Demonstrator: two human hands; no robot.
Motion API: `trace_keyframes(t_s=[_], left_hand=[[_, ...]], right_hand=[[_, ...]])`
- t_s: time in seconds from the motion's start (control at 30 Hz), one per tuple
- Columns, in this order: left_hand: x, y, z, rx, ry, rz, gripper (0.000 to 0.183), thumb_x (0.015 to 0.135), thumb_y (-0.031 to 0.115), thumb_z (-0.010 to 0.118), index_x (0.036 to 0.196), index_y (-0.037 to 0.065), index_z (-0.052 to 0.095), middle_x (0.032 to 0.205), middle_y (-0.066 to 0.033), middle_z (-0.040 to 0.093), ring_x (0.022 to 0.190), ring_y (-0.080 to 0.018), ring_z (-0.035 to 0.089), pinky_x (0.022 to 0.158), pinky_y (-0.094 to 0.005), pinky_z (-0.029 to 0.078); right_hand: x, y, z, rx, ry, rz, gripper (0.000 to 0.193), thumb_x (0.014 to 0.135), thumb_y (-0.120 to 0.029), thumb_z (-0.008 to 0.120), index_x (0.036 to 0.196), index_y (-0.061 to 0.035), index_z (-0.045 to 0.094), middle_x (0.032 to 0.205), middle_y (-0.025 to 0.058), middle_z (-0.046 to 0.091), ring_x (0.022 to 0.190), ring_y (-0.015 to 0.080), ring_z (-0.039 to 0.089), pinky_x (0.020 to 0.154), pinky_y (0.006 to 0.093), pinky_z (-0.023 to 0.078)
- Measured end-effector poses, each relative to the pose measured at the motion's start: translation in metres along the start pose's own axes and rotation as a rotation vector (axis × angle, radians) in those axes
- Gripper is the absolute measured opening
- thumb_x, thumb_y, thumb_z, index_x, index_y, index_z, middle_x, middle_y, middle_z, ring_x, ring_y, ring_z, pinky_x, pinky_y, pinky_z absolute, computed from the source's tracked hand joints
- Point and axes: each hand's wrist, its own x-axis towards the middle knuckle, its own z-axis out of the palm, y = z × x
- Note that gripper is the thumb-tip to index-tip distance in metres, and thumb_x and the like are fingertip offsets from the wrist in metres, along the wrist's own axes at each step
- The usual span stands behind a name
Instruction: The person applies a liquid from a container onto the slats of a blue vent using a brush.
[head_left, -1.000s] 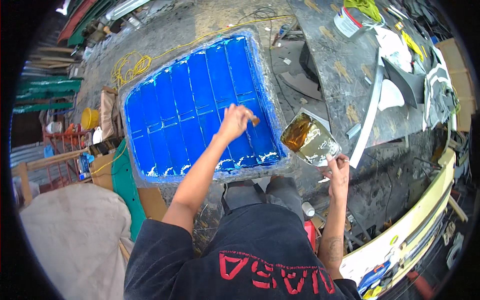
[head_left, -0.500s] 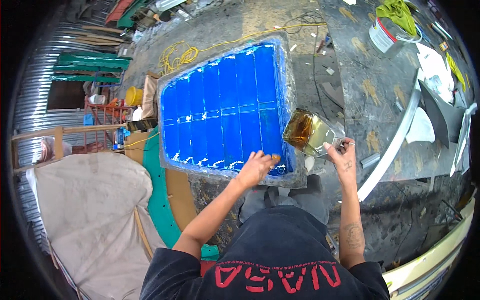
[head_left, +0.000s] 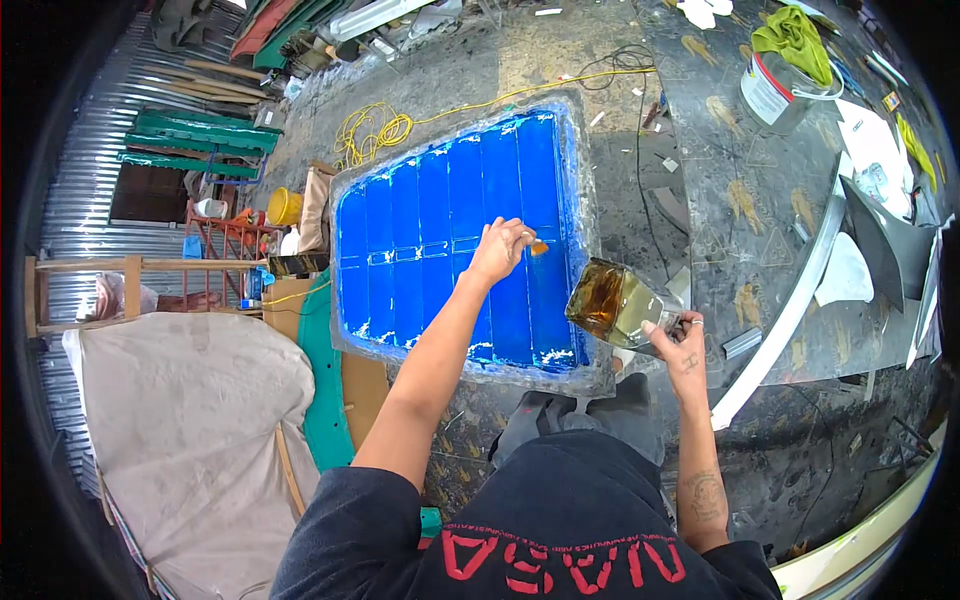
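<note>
Filling the centre, a large blue panel (head_left: 425, 215) with a rough grey rim is divided by pale lines into long strips. At upper right stands a bucket (head_left: 770, 98), well apart from it. Near the panel's right edge, a clear container (head_left: 640, 308) of amber liquid (head_left: 603, 293) is held at one end in the closed grip of the right hand (head_left: 682, 347). Over the panel's right part, the left hand (head_left: 498, 250) pinches a small brush (head_left: 540, 248); whether the bristles touch the blue surface cannot be told.
</note>
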Motion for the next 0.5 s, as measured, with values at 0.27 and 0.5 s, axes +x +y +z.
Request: trace_keyframes(t_s=[0.27,0.5], left_hand=[[-0.097,0.041,0.019,0.207,-0.001,0.151,0.035,0.091,0.011,0.059,0.125,0.013,0.065,0.098,-0.0072,0.06,0.091,-0.029,0.051,0.079,-0.0426,0.041],[-0.106,0.048,0.008,-0.212,0.221,-0.005,0.016,0.094,0.013,0.061,0.101,0.006,0.073,0.089,-0.0082,0.07,0.076,-0.026,0.06,0.073,-0.0381,0.044]], right_hand=[[-0.002,-0.001,-0.01,-0.037,-0.035,-0.02,0.068,0.076,-0.024,0.084,0.119,0.0038,0.039,0.107,0.0153,0.059,0.097,0.0188,0.06,0.083,0.0303,0.05],[0.005,-0.008,-0.012,-0.068,-0.088,-0.083,0.065,0.077,-0.023,0.082,0.12,0.002,0.041,0.107,0.0137,0.058,0.095,0.0172,0.058,0.082,0.0296,0.049]])
